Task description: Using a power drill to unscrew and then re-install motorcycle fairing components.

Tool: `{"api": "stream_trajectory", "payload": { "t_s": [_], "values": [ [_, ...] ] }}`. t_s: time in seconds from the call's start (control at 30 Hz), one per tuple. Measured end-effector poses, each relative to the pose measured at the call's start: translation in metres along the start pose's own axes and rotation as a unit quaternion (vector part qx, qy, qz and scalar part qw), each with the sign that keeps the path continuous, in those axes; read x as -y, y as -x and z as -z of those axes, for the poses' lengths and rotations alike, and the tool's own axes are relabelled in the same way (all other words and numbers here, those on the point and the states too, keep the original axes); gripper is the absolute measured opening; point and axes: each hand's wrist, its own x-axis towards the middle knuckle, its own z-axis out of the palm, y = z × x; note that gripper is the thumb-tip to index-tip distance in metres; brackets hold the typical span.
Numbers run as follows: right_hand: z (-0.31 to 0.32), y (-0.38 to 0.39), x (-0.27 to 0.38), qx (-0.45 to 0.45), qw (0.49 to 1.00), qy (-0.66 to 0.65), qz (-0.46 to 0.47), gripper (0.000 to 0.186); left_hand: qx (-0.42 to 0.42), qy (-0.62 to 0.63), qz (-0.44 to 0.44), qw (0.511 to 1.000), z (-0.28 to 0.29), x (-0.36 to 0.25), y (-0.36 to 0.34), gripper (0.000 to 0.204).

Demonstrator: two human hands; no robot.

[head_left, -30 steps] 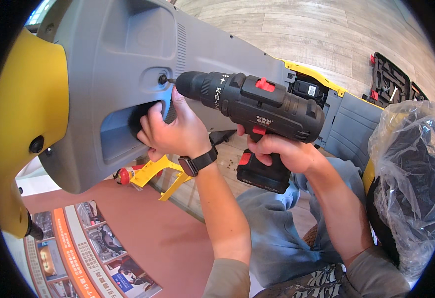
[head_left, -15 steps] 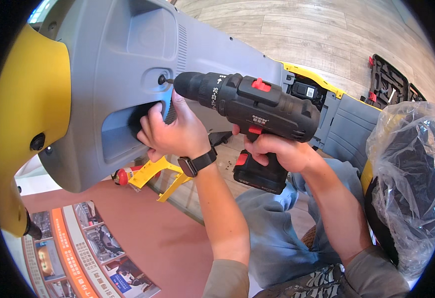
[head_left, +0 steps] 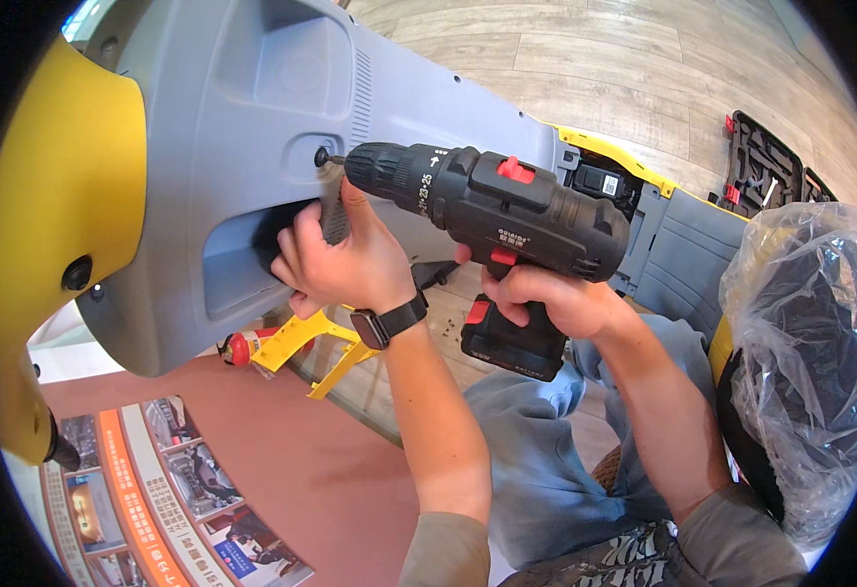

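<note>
Cordless drill at a screw in a grey housing, both hands busy.
Right hand (head_left: 546, 298) wrapped around the black cordless drill (head_left: 502, 210) grip, bit tip in the screw recess (head_left: 323, 157) of the grey plastic housing (head_left: 252, 127). Left hand (head_left: 345, 259) clasps the housing's handle opening just below the chuck; smartwatch (head_left: 389, 323) on wrist. Open tool case (head_left: 766, 171) on the wooden floor, far right.

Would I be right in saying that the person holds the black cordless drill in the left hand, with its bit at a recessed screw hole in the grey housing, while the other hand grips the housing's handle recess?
Not quite: the head view shows the right hand holding the black cordless drill. The left hand grips the handle recess of the grey housing. The bit does sit at the recessed screw hole.
</note>
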Motion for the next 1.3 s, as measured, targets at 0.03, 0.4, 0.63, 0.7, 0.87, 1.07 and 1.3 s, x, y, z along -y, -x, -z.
{"api": "stream_trajectory", "payload": {
  "t_s": [0.03,0.4,0.63,0.7,0.87,1.07,1.3],
  "values": [
    [0.000,0.001,0.000,0.006,1.000,-0.011,-0.002,0.031,-0.001,0.003,0.001,1.000,0.001,-0.001,0.000,0.044],
    [-0.010,0.013,-0.002,-0.021,1.000,-0.016,0.009,0.034,0.004,0.019,-0.010,1.000,0.001,-0.001,0.004,0.038],
    [-0.005,0.017,0.019,-0.069,0.996,-0.041,0.037,0.036,0.032,-0.077,0.029,0.996,0.010,-0.011,0.000,0.045],
    [-0.011,0.013,0.024,-0.111,0.992,-0.043,0.034,0.043,0.026,-0.078,0.035,0.996,0.008,-0.013,0.002,0.042],
    [-0.014,0.007,0.017,-0.127,0.987,-0.103,0.006,0.042,0.059,-0.047,0.031,0.997,0.011,-0.010,0.002,0.037],
    [-0.027,0.009,0.006,-0.151,0.970,-0.188,-0.015,0.039,0.127,-0.097,0.070,0.985,0.023,-0.014,0.001,0.036],
    [-0.039,0.021,0.009,-0.178,0.962,-0.205,0.033,0.035,0.141,0.001,-0.014,0.990,0.047,-0.005,0.009,0.045]
  ]
}}
